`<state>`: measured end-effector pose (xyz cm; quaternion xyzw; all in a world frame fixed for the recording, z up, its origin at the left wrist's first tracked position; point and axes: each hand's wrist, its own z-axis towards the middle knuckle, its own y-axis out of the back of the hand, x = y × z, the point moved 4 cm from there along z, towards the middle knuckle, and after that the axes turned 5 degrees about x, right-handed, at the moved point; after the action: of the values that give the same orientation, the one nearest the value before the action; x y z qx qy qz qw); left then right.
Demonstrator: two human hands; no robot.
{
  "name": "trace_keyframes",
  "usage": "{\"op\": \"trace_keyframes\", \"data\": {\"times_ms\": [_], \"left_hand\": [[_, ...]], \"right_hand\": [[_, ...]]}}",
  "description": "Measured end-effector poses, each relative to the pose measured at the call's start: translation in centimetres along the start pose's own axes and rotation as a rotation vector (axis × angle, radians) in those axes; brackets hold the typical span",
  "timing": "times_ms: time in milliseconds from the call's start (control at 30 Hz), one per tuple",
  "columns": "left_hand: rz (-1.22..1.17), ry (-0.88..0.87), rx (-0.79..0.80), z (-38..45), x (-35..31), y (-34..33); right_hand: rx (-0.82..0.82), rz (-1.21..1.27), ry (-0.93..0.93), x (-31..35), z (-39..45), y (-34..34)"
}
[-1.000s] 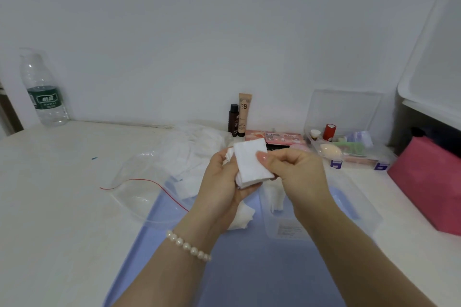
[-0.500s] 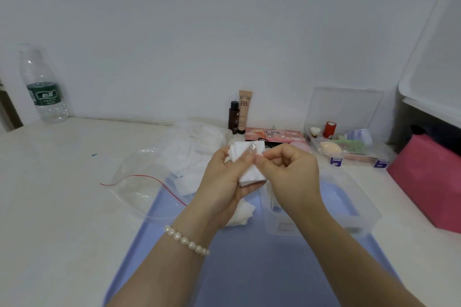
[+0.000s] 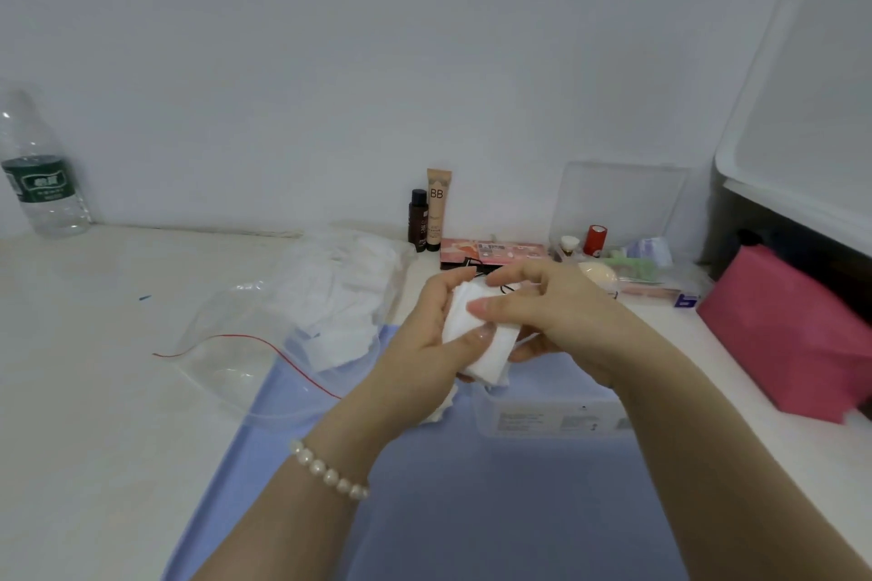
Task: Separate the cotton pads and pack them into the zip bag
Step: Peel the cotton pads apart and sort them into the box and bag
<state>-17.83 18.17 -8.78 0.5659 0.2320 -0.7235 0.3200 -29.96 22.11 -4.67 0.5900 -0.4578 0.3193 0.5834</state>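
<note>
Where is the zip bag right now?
In the head view, the zip bag lies open on the table left of the left hand, partly over the blue mat.

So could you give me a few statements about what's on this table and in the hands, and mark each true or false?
1. Both hands hold a stack of white cotton pads. True: the left hand grips it and the right hand has its fingers on it.
2. The zip bag lies to the right of the hands. False: it lies to their left, partly on the blue mat.
3. The bag already has white pads in it. True.
4. The water bottle lies on its side. False: it stands upright at the far left by the wall.
5. A bracelet is on the right wrist. False: it is on the left wrist.
</note>
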Motion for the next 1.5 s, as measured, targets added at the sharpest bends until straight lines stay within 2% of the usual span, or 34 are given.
{"op": "trace_keyframes", "data": {"times_ms": [133,233,267,333,400,433,500,567,833,1133,1500], "left_hand": [[-0.023,-0.045,0.012,0.0,-0.1,-0.2],[0.007,-0.05,-0.048,0.0,-0.3,-0.5],[0.035,-0.047,-0.098,0.0,-0.3,-0.3],[0.089,-0.041,-0.206,0.1,-0.1,0.3],[0.15,-0.015,-0.246,0.3,0.5,0.8],[0.172,0.004,-0.239,0.3,0.8,0.8],[0.203,0.051,-0.201,0.3,1.4,0.4],[0.234,0.101,-0.144,0.3,1.8,-0.2],[0.236,0.228,-0.074,0.6,3.1,-0.7],[0.223,0.255,-0.084,0.7,3.5,-0.5],[0.189,0.296,-0.096,0.6,3.3,-0.1]], "right_hand": [[0.05,-0.013,0.004,0.2,-0.5,-0.2],[-0.041,0.056,0.037,0.6,-0.7,0.5],[-0.11,0.079,0.054,0.6,-0.7,1.2],[-0.354,0.032,0.082,0.2,-0.5,3.7],[-0.594,-0.247,0.034,-0.8,-0.2,6.3],[-0.644,-0.422,-0.035,-1.3,-0.2,7.0],[-0.613,-0.654,-0.172,-2.5,0.3,6.9],[-0.541,-0.757,-0.241,-3.5,0.8,5.8],[-0.435,-0.894,-0.324,-5.3,2.7,3.0],[-0.395,-0.783,-0.199,-5.4,3.5,1.8],[-0.288,-0.543,-0.171,-5.2,3.7,1.4]]}}
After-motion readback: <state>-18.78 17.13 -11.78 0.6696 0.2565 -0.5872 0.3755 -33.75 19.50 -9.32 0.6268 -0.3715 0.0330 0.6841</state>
